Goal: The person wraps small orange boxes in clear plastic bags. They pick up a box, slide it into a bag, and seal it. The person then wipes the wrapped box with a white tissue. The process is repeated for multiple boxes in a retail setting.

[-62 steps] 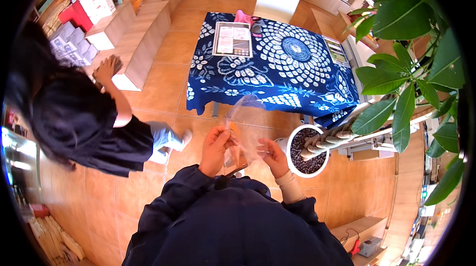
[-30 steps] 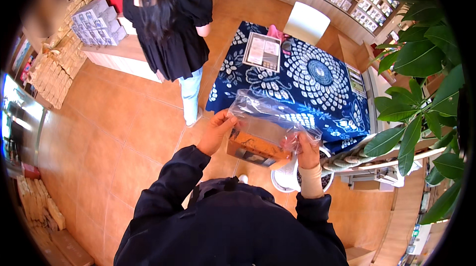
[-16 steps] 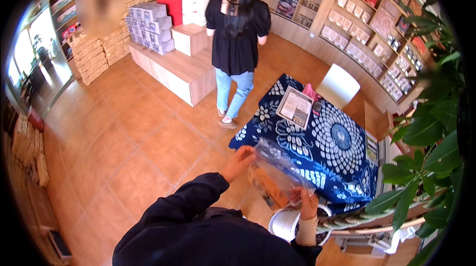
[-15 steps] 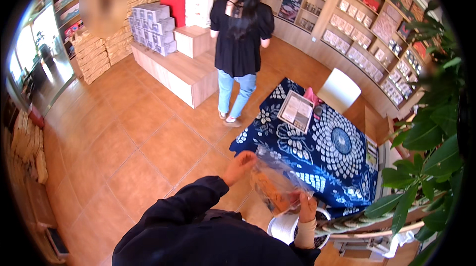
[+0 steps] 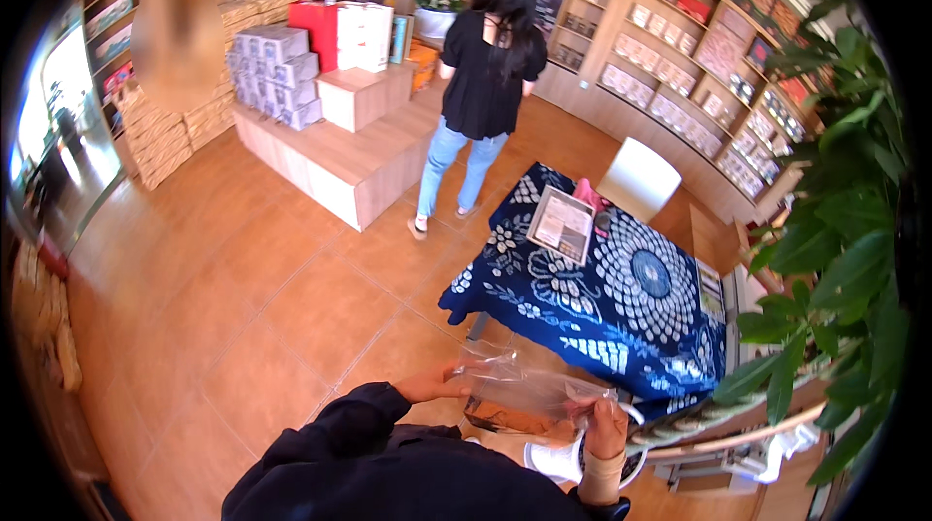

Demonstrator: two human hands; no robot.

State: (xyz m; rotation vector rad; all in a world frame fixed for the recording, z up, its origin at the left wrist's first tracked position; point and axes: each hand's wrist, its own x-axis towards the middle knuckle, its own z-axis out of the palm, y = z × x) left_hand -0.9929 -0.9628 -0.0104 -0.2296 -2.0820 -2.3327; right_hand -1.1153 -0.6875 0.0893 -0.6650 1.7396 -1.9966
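Observation:
A clear plastic bag (image 5: 524, 385) stretches between my two hands, low in front of my body. My left hand (image 5: 434, 383) grips the bag's left end, its fingertips partly hidden by the film. At the right end, my right hand (image 5: 607, 427) is closed on the bag's edge, fingers bent. An orange-brown flat packet or box (image 5: 519, 421) shows under the clear film, tilted and apparently inside the bag; glare keeps its exact kind unclear.
A table with a blue-and-white patterned cloth (image 5: 553, 312) stands ahead right, bearing a framed tray (image 5: 563, 223). A leafy plant (image 5: 835, 259) crowds the right. A person in black (image 5: 485, 74) stands beyond, near a wooden display platform (image 5: 301, 171). A white pot (image 5: 553, 461) is below my hands.
The bag has swung from a downward slant to nearly level between my hands. My left hand has moved down and left. The person ahead has stepped, and my view has shifted.

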